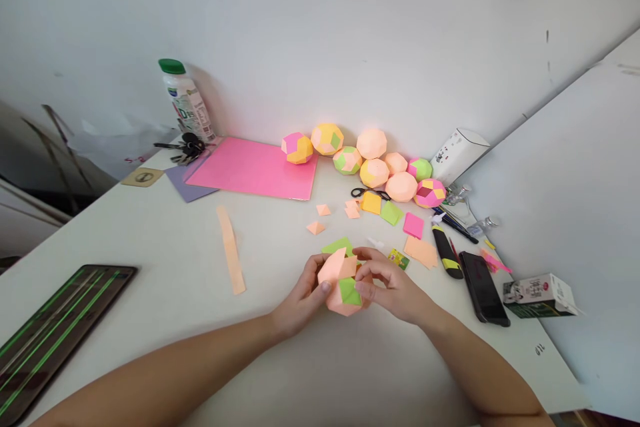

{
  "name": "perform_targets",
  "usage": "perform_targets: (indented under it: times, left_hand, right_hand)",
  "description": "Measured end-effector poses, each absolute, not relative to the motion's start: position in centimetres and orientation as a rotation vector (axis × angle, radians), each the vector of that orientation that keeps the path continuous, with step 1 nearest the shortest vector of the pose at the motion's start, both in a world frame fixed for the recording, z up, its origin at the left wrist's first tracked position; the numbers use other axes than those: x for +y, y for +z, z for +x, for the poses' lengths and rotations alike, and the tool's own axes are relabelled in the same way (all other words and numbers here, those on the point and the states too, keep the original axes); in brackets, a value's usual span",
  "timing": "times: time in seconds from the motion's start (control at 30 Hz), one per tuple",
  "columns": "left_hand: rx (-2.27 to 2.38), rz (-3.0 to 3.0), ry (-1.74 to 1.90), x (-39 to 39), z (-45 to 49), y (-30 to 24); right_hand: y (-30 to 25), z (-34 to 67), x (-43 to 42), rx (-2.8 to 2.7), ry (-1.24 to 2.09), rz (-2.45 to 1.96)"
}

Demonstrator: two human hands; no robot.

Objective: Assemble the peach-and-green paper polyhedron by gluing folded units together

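Between both hands, above the table's near middle, is a partly open paper ball of peach facets with a green one on its front. My left hand is closed round its left side, the thumb pressing on the front. On the right side, my right hand grips it with bent fingers by the green facet and the gap at the top. Just behind lies a green paper sheet. Small folded peach pieces lie farther back. The inside of the ball is mostly hidden.
Several finished paper balls are grouped by the wall. Black scissors, coloured paper squares, a cutter, a phone and a milk carton sit rightward. Leftward are a pink sheet, peach strip and bottle.
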State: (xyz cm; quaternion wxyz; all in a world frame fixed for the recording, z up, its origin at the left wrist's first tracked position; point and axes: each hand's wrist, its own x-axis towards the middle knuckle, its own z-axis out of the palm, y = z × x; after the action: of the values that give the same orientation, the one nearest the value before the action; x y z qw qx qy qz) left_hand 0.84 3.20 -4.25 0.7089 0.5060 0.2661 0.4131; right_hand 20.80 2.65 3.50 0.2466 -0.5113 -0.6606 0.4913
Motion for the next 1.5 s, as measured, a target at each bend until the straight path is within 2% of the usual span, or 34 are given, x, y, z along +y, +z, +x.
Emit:
perform_targets:
  times: [0.2, 0.33, 0.53, 0.93, 1.5]
  left_hand:
    - [0.569, 1.192, 1.079, 3.4, 0.8, -4.7]
    - [0.535, 1.346, 1.056, 3.4, 0.7, -4.5]
    - [0.584, 1.609, 1.087, 3.0, 0.7, -4.7]
    - [0.563, 1.472, 0.914, 3.2, 0.5, -4.5]
    - [0.4, 1.134, 0.798, 4.1, 0.6, -4.6]
  right_hand:
    - [4.8, 21.4, 2.0, -2.152, 1.172, -1.438]
    - [5.3, 21.0, 1.7, -2.344, 1.044, -1.38]
    - [4.7, 20.7, 1.8, -2.381, 0.942, -1.357]
    - [4.3, 22.5, 3.6, -2.208, 1.299, -1.59]
    - [5.3, 23.0, 4.0, -2.321, 1.357, -1.539]
